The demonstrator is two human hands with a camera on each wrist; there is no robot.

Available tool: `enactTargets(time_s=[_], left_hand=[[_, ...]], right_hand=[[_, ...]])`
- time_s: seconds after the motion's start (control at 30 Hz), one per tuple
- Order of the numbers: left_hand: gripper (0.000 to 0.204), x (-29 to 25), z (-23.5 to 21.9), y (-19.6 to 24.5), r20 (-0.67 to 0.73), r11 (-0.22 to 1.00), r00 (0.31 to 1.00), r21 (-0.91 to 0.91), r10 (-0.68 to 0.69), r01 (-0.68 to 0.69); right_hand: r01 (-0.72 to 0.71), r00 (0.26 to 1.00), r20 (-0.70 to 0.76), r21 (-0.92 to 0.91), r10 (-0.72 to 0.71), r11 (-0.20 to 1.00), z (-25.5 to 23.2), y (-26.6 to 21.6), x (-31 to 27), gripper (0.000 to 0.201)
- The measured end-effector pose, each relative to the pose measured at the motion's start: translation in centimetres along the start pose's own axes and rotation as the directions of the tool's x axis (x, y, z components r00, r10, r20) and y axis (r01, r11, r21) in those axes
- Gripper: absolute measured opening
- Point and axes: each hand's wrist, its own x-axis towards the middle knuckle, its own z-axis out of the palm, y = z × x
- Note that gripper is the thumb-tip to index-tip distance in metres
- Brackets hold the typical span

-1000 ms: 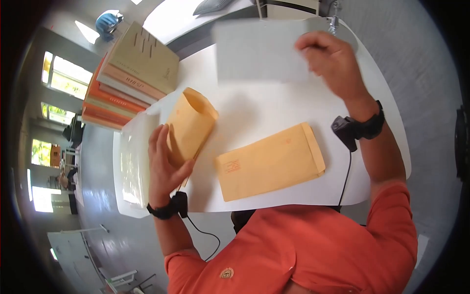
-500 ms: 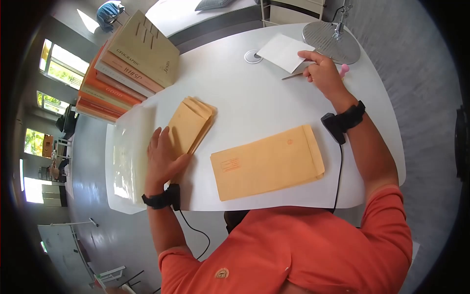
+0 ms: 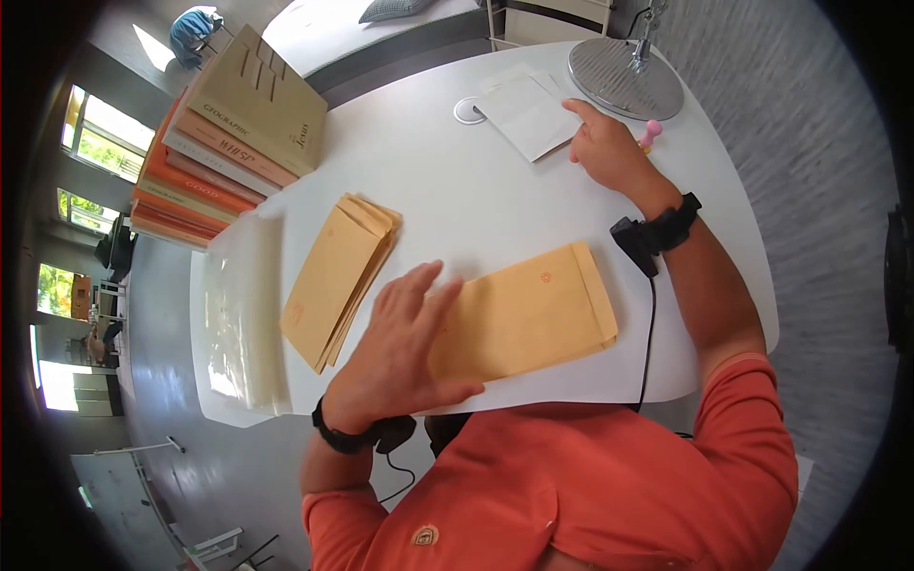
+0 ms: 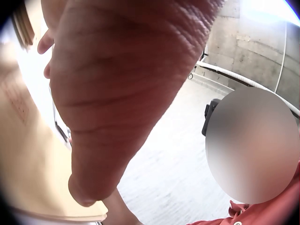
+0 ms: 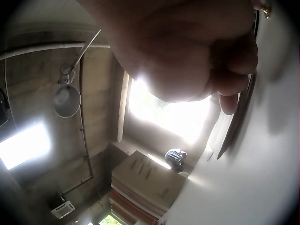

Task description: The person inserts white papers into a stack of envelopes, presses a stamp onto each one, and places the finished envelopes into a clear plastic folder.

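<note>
Open and spread, my left hand (image 3: 400,352) is over the left end of a flat tan envelope stack (image 3: 533,309) near the table's front edge, hiding part of its print. Left of it lies another stack of tan envelopes (image 3: 338,276), set at a slant, with no hand on it. At the far right, my right hand (image 3: 609,152) pinches the near right corner of a white paper sheet (image 3: 528,114), which lies over other white sheets. In the right wrist view, curled fingertips (image 5: 228,103) are right at the edge of the papers (image 5: 225,131).
A clear plastic sleeve (image 3: 243,314) lies along the table's left side. Behind it stands a row of books (image 3: 238,133). A round lamp base (image 3: 628,81) and a pink-topped pin-like object (image 3: 652,131) are by my right hand. A round cable port (image 3: 466,111) sits behind the envelopes.
My left hand has left the slanted envelopes and moved right, over the front stack. My right hand has carried the white sheet from above the table to the far right and lowered it.
</note>
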Motion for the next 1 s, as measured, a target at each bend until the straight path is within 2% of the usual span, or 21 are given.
enactTargets(time_s=[0.07,0.2,0.3,0.37,0.4,0.47,0.5,0.53,0.57,0.6,0.67,0.7,0.77,0.93,1.0], left_hand=[[0.107,1.1,0.8,0.7,0.027,1.0,0.999,-0.005,0.031,-0.031],[0.106,1.7,2.1,0.8,0.116,0.999,0.993,-0.036,0.018,-0.014],[0.104,1.5,2.3,0.9,0.088,1.0,0.996,-0.03,0.002,0.001],[0.103,1.4,1.8,0.9,0.059,0.998,0.998,-0.06,0.007,-0.004],[0.103,1.2,1.6,0.8,0.063,0.998,0.998,-0.055,0.006,-0.003],[0.104,0.7,1.0,0.5,-0.049,0.998,0.999,-0.056,-0.007,0.004],[0.106,0.7,0.5,0.5,-0.059,0.999,0.998,-0.037,-0.031,0.029],[0.106,0.4,0.4,0.2,-0.054,0.999,0.998,-0.031,-0.027,0.026],[0.107,-0.1,0.3,-0.2,-0.117,0.999,0.992,-0.031,-0.039,0.035],[0.107,-0.4,0.2,-0.5,-0.179,0.999,0.983,-0.033,-0.048,0.043],[0.106,-0.7,-0.2,-0.4,-0.21,0.997,0.976,-0.053,-0.064,0.054],[0.105,-0.9,-0.2,-0.4,-0.269,0.996,0.96,-0.061,-0.083,0.069],[0.108,-1.8,0.4,-1.3,-0.368,0.996,0.926,-0.046,-0.083,0.071],[0.111,-2.2,1.0,-1.6,-0.46,0.999,0.887,-0.012,-0.052,0.052],[0.112,-2.1,1.0,-1.8,-0.474,0.998,0.879,-0.035,-0.055,0.043]], right_hand=[[-0.028,0.994,0.096,-0.14,0.042,0.99,-0.1,-0.8,-0.3,0.052],[-0.062,0.983,0.159,-0.201,0.095,0.978,-0.7,-1.5,-0.7,0.051],[-0.094,0.983,0.149,-0.101,0.109,0.99,-2.2,-3.1,-0.7,0.048],[-0.156,0.969,0.22,0.174,0.116,0.972,-3.4,-4.7,-0.7,0.041],[-0.157,0.969,0.219,0.179,0.116,0.971,-3.6,-5.4,-1.0,0.041],[0.016,0.99,0.123,0.418,-0.074,0.908,-3.7,-7.0,-1.7,0.029],[0.015,0.99,0.118,0.424,-0.071,0.906,-3.9,-7.9,-2.2,0.029],[0.1,0.981,0.112,0.421,-0.161,0.901,-4.2,-9.0,-2.8,0.025],[0.183,0.963,0.104,0.417,-0.247,0.89,-4.5,-9.9,-3.4,0.021],[0.182,0.966,0.094,0.42,-0.242,0.889,-4.8,-10.6,-4.0,0.021],[0.323,0.92,0.058,0.446,-0.388,0.835,-5.4,-11.7,-5.2,0.015],[0.322,0.923,0.048,0.448,-0.383,0.834,-5.3,-12.2,-5.8,0.015],[0.489,0.831,0.066,0.389,-0.553,0.781,-5.1,-13.1,-6.7,0.012],[0.499,0.83,0.071,0.351,-0.554,0.792,-3.7,-12.8,-6.9,0.012],[0.336,0.877,0.177,0.441,-0.448,0.832,-3.6,-12.7,-6.7,0.015]])
